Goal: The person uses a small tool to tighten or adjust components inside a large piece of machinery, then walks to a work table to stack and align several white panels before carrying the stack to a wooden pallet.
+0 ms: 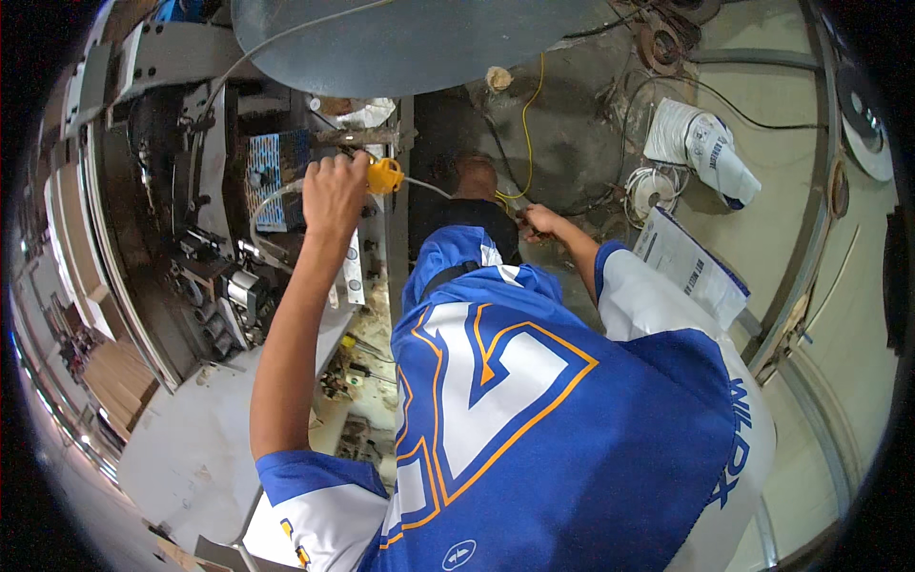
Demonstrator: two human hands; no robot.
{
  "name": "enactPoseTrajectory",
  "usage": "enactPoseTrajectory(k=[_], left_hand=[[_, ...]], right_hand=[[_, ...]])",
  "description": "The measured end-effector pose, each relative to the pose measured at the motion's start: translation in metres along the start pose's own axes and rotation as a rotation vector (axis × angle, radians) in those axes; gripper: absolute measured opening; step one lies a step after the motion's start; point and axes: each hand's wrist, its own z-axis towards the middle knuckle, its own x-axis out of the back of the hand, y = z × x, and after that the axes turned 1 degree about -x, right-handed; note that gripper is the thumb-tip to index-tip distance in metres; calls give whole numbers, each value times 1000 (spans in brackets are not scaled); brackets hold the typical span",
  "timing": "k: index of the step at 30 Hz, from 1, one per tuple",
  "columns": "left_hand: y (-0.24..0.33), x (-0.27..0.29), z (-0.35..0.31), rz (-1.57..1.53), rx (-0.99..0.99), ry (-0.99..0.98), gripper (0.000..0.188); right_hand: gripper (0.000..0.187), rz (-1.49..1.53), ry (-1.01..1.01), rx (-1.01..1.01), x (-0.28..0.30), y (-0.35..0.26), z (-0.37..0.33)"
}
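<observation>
My left hand (pixel 334 194) is closed at a yellow fitting (pixel 385 175), reached out over the metal frame on the left. A pale cable (pixel 427 186) leaves the fitting toward the middle, and a grey cable (pixel 255 221) loops behind the hand. My right hand (pixel 541 222) is lower and to the right, beside my dark trousers (pixel 469 219). Its fingers are closed on a small, partly hidden thing that I cannot make out. A thin yellow wire (pixel 530 124) hangs down close to that hand. My blue and white jersey covers much of the lower view.
A blue perforated basket (pixel 278 181) and metal machine parts (pixel 243 286) are at the left. A large grey rounded panel (pixel 419 43) overhangs the top. At right are a white sack (pixel 703 151), a white wire coil (pixel 654 191) and a white printed bag (pixel 688 269).
</observation>
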Motion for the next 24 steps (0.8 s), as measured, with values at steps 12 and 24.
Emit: enactPoseTrajectory(k=[12,24], left_hand=[[67,-73,-5,23,237,-360,13],[190,-178,-193,-406,573,-1034,20]], right_hand=[[39,-194,58,231,-4,13,64],[29,-222,232,285,33,-64,-23]])
